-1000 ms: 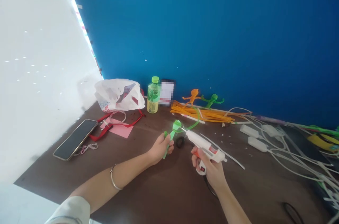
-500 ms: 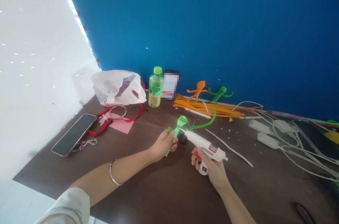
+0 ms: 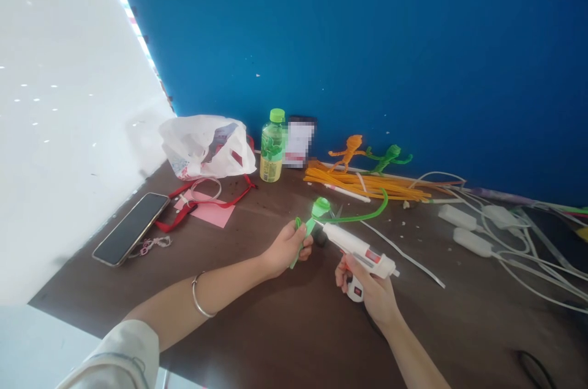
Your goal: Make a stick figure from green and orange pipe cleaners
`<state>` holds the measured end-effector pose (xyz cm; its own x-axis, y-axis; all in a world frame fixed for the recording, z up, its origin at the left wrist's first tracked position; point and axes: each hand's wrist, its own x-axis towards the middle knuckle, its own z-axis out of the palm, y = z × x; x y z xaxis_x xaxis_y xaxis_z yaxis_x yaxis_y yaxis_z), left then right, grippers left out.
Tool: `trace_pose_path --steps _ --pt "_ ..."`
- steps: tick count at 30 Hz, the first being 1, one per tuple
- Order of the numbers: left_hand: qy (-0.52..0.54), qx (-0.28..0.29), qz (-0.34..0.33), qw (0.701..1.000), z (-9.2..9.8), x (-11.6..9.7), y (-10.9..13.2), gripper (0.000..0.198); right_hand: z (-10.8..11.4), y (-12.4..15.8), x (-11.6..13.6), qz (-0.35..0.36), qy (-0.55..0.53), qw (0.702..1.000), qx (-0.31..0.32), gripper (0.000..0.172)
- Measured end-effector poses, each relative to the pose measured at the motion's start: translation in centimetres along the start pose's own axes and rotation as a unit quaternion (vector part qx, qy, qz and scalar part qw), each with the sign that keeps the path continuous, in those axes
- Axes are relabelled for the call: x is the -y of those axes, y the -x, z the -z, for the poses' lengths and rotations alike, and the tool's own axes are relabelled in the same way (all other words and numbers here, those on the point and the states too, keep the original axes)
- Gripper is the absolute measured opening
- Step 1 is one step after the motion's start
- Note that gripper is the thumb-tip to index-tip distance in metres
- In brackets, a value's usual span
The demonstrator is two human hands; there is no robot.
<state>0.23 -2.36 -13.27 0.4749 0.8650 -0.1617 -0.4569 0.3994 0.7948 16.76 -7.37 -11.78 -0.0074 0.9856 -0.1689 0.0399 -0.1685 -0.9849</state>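
My left hand (image 3: 287,248) is closed around a light-green pipe-cleaner figure (image 3: 320,208) with a round wound head. From the figure a long green pipe cleaner (image 3: 362,216) curves out to the right. My right hand (image 3: 370,291) grips the handle of a white hot glue gun (image 3: 356,247). The gun's nozzle points left and is right by the figure, below its head; whether it touches I cannot tell. Scissors (image 3: 337,211), partly hidden, lie behind the figure.
At the back, orange (image 3: 353,147) and green (image 3: 390,156) figures stand by orange pipe cleaners (image 3: 367,184). A bottle (image 3: 272,147), plastic bag (image 3: 206,147) and phone (image 3: 131,230) are left. White cables with adapters (image 3: 471,242) cover the right. A white pipe cleaner (image 3: 404,254) lies behind the gun.
The view has shifted slightly, so the table things appear a little farther right. Both hands keep their grips, and the glue gun's nozzle stays beside the green figure.
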Motion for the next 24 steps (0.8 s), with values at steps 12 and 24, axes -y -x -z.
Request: trace_pose_path --steps 12,24 --pt "-0.003 -0.006 0.004 1.0 -0.13 -0.26 0.1 0.039 -0.15 0.03 0.17 0.016 0.017 1.0 -0.004 0.04" --pt "-0.006 -0.007 0.001 1.0 -0.02 -0.16 0.01 0.038 -0.27 0.18 0.35 0.029 0.043 0.999 0.002 0.044"
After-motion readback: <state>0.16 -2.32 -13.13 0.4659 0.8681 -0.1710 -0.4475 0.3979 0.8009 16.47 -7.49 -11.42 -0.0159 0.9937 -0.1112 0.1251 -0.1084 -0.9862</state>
